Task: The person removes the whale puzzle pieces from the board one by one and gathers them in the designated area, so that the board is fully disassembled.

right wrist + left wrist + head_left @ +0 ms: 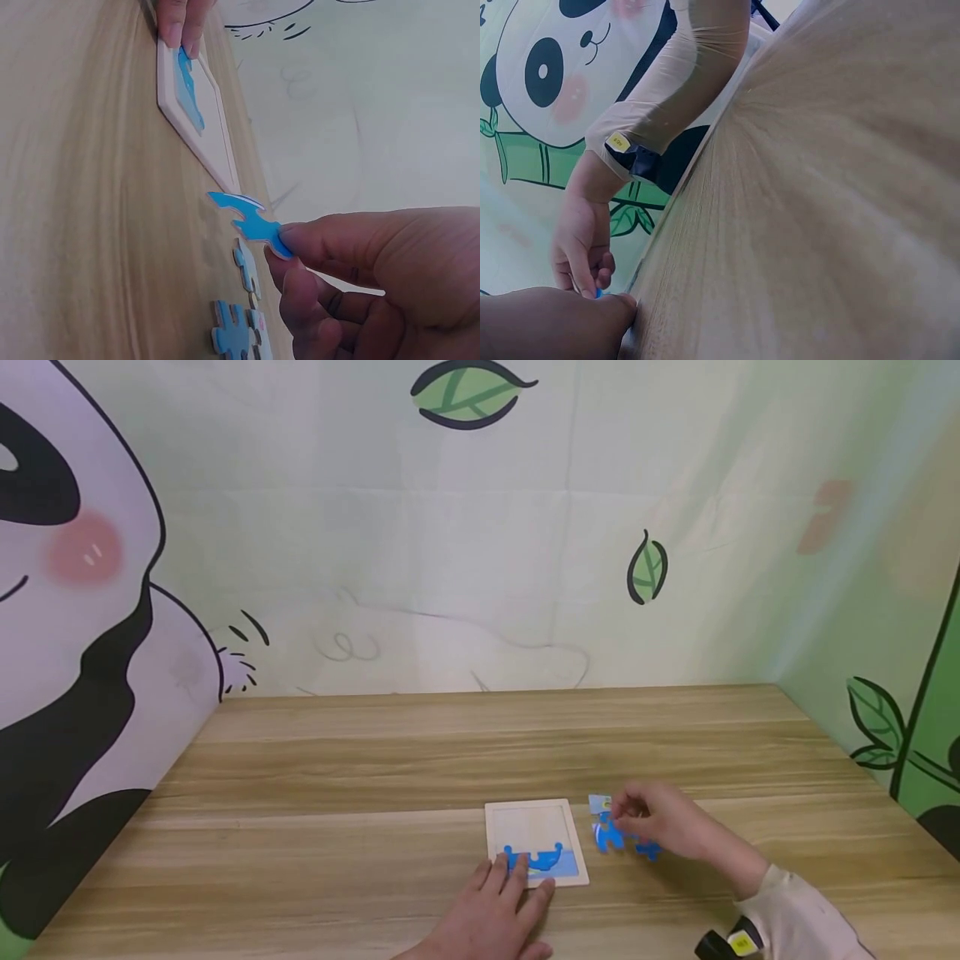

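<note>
My right hand [663, 821] pinches a blue jigsaw piece [251, 221] between thumb and finger, a white stripe along its edge. It holds the piece just right of a square wooden puzzle board [525, 822]. Along the board's near side lie fitted blue pieces [551, 860]; bare wood shows in its far part. My left hand [491, 914] rests with extended fingers on the board's near left edge, fingertips over the fitted pieces. In the left wrist view, the left hand [555, 322] hides most of the board.
Loose jigsaw pieces [232, 330] lie on the wooden table [337, 760] under and beside the right hand, partly hidden by it in the head view. Behind the table stands a pale wall [480, 552] with leaf drawings, and a painted panda [75, 635] is at left.
</note>
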{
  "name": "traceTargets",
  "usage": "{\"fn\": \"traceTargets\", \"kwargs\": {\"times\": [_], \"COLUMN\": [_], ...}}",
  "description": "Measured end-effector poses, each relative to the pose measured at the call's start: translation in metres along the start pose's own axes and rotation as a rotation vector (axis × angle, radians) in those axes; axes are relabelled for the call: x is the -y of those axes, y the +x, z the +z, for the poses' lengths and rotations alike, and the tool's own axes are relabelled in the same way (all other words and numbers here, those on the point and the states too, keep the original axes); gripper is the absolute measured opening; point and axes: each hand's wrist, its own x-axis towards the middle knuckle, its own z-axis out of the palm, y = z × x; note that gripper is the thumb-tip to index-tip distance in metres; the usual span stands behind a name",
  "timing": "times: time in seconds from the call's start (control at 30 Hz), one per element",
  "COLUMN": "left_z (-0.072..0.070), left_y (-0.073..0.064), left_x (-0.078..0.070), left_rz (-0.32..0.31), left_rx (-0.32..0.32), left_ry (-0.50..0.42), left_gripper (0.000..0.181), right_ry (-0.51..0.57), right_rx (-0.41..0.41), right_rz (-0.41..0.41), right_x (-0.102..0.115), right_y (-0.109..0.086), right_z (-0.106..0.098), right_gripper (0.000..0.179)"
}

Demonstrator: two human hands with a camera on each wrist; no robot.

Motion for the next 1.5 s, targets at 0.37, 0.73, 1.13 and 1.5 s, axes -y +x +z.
{"fn": "traceTargets", "kwargs": {"times": [0.37, 0.73, 1.13, 1.5], "left_z": [0.000, 0.000, 0.001, 0.001], "left_y": [0.000, 0.001, -0.001, -0.002], "left_x": [0.001, 0.001, 0.002, 0.004], "left_rz": [0.004, 0.003, 0.008, 0.049], "left_rx": [0.002, 0.014, 0.002, -0.060], "left_ry": [0.000, -0.011, -0.019, 0.015], "left_gripper": [0.062, 0.062, 0.062, 0.061], "right_ry": [-0.027, -0.114, -0.139, -0.087], "right_rx": [-0.024, -0.087, -0.150, -0.215], "right_rz": [0.055, 0.080, 0.134, 0.027], "right_x": [-0.007, -0.006, 0.005, 0.018], "right_y": [0.000, -0.001, 0.004, 0.010], "right_z": [0.008, 0.015, 0.016, 0.028], "right_gripper": [0.004, 0.004, 0.005, 0.007]}}
